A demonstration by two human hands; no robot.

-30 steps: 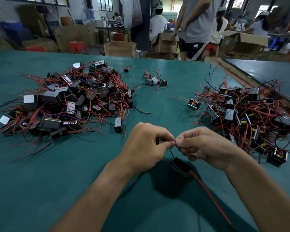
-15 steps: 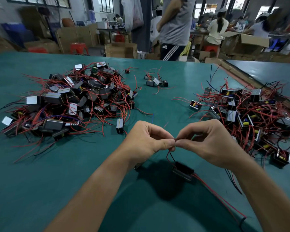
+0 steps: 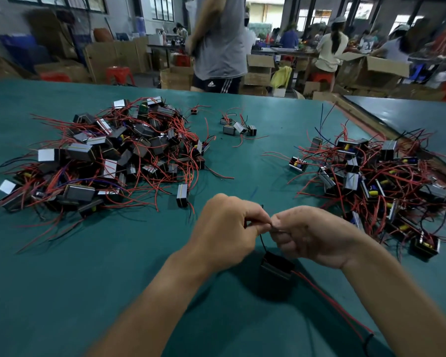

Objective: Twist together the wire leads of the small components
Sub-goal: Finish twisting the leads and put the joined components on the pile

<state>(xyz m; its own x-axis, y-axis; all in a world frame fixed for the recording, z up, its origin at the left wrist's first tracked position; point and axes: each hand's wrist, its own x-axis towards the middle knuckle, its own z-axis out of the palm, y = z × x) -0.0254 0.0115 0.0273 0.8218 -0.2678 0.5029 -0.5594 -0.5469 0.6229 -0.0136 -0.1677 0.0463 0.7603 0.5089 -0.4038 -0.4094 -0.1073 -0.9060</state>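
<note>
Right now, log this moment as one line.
left hand: pinches leads | right hand: pinches leads | component: below hands

One wide-angle view, worn on the person's head, faces forward and down over the green desk. It sits close above the left hand and right hand, which pinch the wire leads at low centre. The workshop beyond fills the top strip, seemingly far off, though blurred.
</note>
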